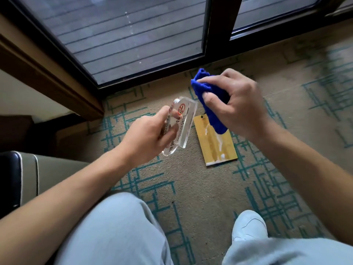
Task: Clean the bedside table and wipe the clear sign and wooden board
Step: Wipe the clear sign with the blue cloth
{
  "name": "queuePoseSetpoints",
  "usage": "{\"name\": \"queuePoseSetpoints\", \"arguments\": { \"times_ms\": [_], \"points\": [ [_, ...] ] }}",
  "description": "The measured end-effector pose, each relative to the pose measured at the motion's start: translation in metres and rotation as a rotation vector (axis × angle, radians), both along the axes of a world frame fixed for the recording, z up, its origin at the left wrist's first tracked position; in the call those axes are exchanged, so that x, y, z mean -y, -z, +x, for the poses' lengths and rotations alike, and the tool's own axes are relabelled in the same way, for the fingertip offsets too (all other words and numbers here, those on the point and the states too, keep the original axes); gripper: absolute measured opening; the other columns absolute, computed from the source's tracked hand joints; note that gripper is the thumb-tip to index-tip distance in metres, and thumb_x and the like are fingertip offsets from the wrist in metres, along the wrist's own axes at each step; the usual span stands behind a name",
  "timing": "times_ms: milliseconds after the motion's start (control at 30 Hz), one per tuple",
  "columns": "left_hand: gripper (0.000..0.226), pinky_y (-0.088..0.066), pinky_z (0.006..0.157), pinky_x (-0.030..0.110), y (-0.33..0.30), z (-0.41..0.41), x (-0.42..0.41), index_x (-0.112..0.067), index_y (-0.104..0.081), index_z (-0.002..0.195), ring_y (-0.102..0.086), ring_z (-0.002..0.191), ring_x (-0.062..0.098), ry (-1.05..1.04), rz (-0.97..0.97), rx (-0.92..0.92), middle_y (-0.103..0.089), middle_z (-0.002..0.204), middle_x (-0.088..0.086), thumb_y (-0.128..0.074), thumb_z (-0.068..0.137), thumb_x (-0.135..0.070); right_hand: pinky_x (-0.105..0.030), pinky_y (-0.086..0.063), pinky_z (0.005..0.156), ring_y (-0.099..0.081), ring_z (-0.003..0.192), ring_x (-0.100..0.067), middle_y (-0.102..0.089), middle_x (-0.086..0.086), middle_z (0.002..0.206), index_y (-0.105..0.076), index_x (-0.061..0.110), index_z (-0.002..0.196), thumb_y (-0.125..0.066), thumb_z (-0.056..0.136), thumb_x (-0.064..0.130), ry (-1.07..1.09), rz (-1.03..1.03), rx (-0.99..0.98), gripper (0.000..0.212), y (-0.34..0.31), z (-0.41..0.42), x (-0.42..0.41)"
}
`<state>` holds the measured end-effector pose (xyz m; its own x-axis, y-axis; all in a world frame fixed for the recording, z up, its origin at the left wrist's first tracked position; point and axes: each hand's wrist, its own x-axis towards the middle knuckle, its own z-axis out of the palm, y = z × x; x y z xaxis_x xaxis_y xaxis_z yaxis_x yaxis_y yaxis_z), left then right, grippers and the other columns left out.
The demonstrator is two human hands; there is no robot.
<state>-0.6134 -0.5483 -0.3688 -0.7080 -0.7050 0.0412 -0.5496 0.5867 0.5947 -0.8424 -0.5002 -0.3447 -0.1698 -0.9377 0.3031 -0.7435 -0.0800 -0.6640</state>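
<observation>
My left hand (148, 134) grips a clear acrylic sign (181, 121) with a red no-smoking symbol and dark print, held tilted above the carpet. My right hand (235, 100) is closed on a folded blue cloth (208, 98), just right of the sign and apart from it; the cloth's tail hangs down. Below the cloth a yellow wooden board (215, 144) lies flat on the carpet, streaked with white smears. The bedside table is not in view.
A patterned beige and teal carpet (200, 188) covers the floor. A dark-framed glass door (133, 41) runs along the far side. A padded seat edge (24, 175) is at my left. My legs and one pale shoe (248, 224) fill the foreground.
</observation>
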Motion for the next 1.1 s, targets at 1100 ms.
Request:
{"name": "queuePoseSetpoints", "arguments": {
  "times_ms": [1100],
  "points": [
    [0.028, -0.043, 0.069, 0.040, 0.001, 0.008, 0.021, -0.022, -0.075, 0.105, -0.059, 0.085, 0.033, 0.138, -0.562, 0.222, -0.072, 0.090, 0.000, -0.052, 0.098, -0.036, -0.023, -0.051, 0.055, -0.067, 0.062, -0.012, -0.071, -0.004, 0.077, -0.075, 0.008, 0.091, -0.057, 0.089, 0.006, 0.038, 0.349, 0.652, 0.019, -0.002, -0.013, 0.003]
  ]
}}
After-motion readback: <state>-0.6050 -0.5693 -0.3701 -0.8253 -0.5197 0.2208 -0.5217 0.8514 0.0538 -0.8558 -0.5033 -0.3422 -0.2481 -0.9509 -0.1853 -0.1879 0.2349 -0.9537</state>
